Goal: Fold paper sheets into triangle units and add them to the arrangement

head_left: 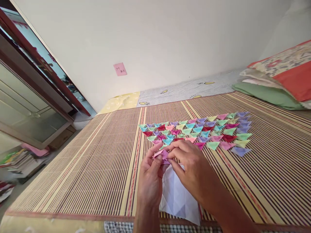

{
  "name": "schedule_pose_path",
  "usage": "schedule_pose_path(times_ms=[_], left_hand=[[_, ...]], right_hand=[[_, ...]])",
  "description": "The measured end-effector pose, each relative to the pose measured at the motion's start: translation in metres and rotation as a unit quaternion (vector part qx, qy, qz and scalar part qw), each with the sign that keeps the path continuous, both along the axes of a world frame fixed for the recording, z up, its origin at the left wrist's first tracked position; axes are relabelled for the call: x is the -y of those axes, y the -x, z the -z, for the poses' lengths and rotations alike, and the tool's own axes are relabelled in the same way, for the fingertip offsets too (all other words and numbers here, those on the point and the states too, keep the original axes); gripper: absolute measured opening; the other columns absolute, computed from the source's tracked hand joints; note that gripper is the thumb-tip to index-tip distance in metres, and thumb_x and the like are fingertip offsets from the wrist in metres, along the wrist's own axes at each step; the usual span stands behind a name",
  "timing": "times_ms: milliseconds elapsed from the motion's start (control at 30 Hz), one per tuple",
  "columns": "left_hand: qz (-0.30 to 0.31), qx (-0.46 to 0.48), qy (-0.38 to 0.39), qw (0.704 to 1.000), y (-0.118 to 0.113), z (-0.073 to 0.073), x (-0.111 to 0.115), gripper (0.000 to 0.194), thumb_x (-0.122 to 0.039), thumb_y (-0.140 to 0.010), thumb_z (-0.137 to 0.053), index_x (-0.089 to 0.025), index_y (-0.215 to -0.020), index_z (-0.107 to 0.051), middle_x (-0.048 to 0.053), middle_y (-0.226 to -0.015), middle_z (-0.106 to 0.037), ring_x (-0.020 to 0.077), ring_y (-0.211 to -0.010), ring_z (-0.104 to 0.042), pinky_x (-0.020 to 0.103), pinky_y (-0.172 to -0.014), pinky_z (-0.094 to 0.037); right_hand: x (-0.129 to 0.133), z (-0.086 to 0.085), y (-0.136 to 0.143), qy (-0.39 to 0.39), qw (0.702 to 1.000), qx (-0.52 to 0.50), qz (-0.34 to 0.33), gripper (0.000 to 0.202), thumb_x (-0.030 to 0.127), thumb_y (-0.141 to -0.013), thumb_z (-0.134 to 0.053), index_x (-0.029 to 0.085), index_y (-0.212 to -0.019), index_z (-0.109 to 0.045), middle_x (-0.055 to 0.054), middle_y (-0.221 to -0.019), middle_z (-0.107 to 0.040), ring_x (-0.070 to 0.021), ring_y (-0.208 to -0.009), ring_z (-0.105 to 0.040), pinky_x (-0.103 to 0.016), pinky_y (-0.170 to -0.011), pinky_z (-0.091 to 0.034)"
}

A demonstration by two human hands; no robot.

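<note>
**A:** Head view, left to right. We see a wooden cabinet (pixel 29 94) at far left, with a stack of books (pixel 20 160) on the floor below it. A striped bamboo mat (pixel 80 168) covers the bed.

**B:** Hands?

**A:** Both low centre, fingertips meeting. Our left hand (pixel 150 176) is pinched on a small pink folded paper piece (pixel 162 153) from the left. Our right hand (pixel 191 170) pinches the same piece from the right, fingers curled over its top edge. The piece is held just above the mat.

**B:** Under the hands?

**A:** A white creased sheet (pixel 178 199) lies flat on the mat, partly hidden by the right wrist.

**B:** Beyond them?

**A:** Rows of folded paper triangles (pixel 201 131) in green, blue, pink, red and purple, laid touching or nearly so, just past the fingertips and running right.

**B:** Anything else?

**A:** A pink note (pixel 120 69) is on the wall, and a checked sheet (pixel 189 89) lies at the mat's far edge. At far right, a green pillow (pixel 267 94) sits under a folded orange patterned quilt (pixel 289 69).
</note>
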State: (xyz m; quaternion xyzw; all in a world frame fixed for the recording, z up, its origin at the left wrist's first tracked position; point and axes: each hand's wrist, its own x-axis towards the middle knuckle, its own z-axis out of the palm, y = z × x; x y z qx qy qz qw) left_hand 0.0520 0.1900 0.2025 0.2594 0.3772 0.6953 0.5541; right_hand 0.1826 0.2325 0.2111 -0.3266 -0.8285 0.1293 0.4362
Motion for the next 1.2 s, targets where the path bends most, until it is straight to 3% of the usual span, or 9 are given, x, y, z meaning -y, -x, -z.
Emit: schedule_pose_path(times_ms=[200,533,800,967,1200], left_hand=[[0.004,0.000,0.019,1.000,0.0002,-0.0008,0.0008,0.032,-0.028,-0.078,-0.088,-0.017,-0.107,-0.080,0.006,-0.092,-0.077,0.0136,-0.081,-0.070,0.023,-0.077,-0.057],[0.055,-0.005,0.020,0.998,0.0043,-0.0012,0.0027,0.034,-0.019,-0.078,-0.081,-0.019,-0.113,-0.081,0.006,-0.095,-0.075,0.0153,-0.085,-0.068,0.027,-0.082,-0.056],[0.023,0.001,0.022,0.999,0.0052,-0.0001,0.0034,0.033,-0.030,-0.086,-0.080,-0.017,-0.115,-0.080,0.003,-0.081,-0.069,0.0122,-0.073,-0.064,0.027,-0.076,-0.057],[0.028,0.008,0.022,0.999,0.0067,-0.0007,0.0046,0.033,-0.022,-0.083,-0.078,-0.018,-0.116,-0.081,0.003,-0.079,-0.069,0.0120,-0.073,-0.065,0.024,-0.076,-0.056],[0.014,0.007,0.017,1.000,0.0064,-0.0017,0.0041,0.030,-0.025,-0.087,-0.075,-0.017,-0.116,-0.081,0.008,-0.097,-0.076,0.0160,-0.084,-0.069,0.026,-0.077,-0.059]], right_hand=[[-0.0012,0.0018,0.0020,-0.003,1.000,0.003,0.001,0.021,-0.001,-0.089,-0.066,0.017,-0.078,-0.061,-0.007,-0.093,-0.066,-0.0252,-0.090,-0.060,-0.041,-0.081,-0.047],[-0.0015,0.0003,0.0024,0.014,1.000,-0.005,0.005,0.025,-0.001,-0.086,-0.068,0.019,-0.078,-0.055,-0.006,-0.093,-0.066,-0.0253,-0.092,-0.059,-0.040,-0.081,-0.048],[0.0008,-0.0029,-0.0007,0.024,1.000,-0.002,0.002,0.027,-0.001,-0.087,-0.063,0.021,-0.075,-0.052,-0.005,-0.092,-0.065,-0.0248,-0.091,-0.060,-0.039,-0.080,-0.049],[0.0004,-0.0024,0.0009,0.026,1.000,-0.009,-0.009,0.025,-0.001,-0.089,-0.062,0.020,-0.076,-0.056,-0.006,-0.091,-0.065,-0.0247,-0.091,-0.060,-0.040,-0.081,-0.048],[0.0013,-0.0015,0.0037,0.002,1.000,-0.020,-0.006,0.023,-0.001,-0.090,-0.062,0.018,-0.076,-0.059,-0.006,-0.090,-0.065,-0.0238,-0.089,-0.059,-0.039,-0.080,-0.048]])
